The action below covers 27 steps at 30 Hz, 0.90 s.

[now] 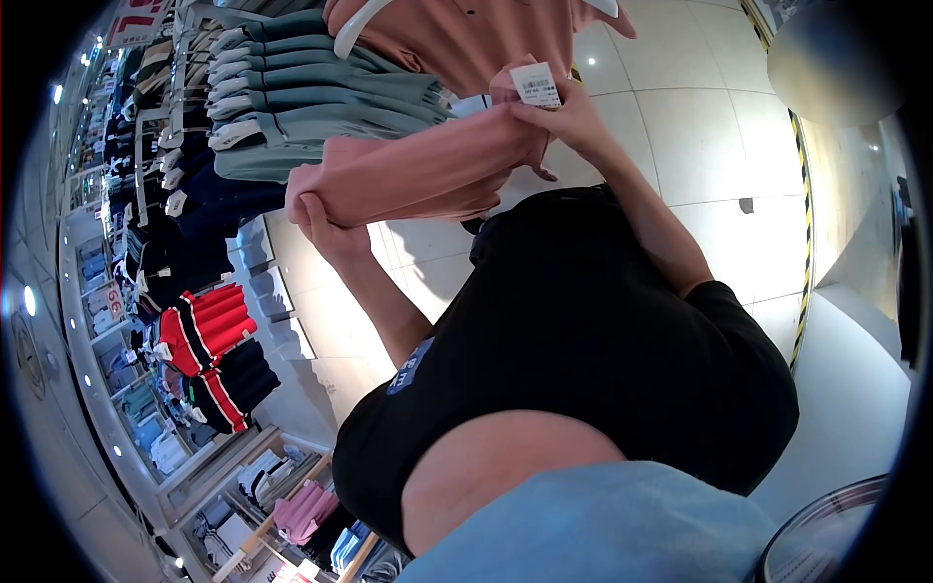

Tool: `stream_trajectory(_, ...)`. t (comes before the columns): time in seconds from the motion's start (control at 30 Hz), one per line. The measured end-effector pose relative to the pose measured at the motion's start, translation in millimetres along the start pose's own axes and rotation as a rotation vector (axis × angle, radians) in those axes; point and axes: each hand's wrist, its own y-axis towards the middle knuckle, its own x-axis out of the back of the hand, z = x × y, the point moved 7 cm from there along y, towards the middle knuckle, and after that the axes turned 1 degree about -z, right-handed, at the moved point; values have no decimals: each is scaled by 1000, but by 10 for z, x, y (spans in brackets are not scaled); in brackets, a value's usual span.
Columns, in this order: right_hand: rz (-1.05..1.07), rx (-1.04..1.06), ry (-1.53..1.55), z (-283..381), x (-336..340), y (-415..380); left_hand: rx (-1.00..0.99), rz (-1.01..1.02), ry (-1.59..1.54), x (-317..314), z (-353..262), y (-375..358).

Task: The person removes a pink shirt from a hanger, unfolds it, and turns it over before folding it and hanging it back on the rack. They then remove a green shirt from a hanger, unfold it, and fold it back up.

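A folded pink garment is stretched between my two hands in front of my body. My left hand is closed on its left end, thumb on top of the cloth. At the other end my right hand pinches the fabric, with the thumb just under a white price tag that carries a barcode. Just beyond hangs a salmon-coloured shirt on a white hanger. Left of it, several grey-green garments hang close together on hangers, partly overlapped by the pink cloth.
Dark navy garments hang further left, then red ones with black and white bands. Shelves at lower left hold folded clothes. Pale floor tiles stretch to the right, edged by yellow-black tape.
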Motion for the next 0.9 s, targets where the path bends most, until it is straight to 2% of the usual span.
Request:
stream_trajectory(0.1, -87, -38, -110, -4, 116, 10, -30, -25, 2, 10, -102, 8)
stream_trajectory(0.2, -155, -81, 10, -28, 191, 4, -85, -35, 37, -13, -209, 24)
stream_trajectory(0.27, -176, -29, 11, -81, 258, 41, -126, -26, 77, -2, -274, 43)
stream_trajectory(0.37, -190, 30, 15, 20, 312, 39, -185, 41, 120, 1, -366, 84)
stream_trajectory(0.47, -175, 98, -21, 243, 319, 11, -248, 242, 179, 13, -454, 177)
stream_trajectory(0.57, -165, 199, -136, 384, 349, 12, -172, -37, 134, 8, -474, 107)
stream_trajectory(0.7, -240, 365, -180, 755, 314, -36, -229, 1, 160, 19, -544, 103)
stream_trajectory(0.8, -174, 344, -243, 815, 333, -41, -260, 35, 88, 132, -548, 140)
stream_trajectory(0.9, -49, 523, -383, 930, 271, -45, -247, 13, 85, 207, -543, 143)
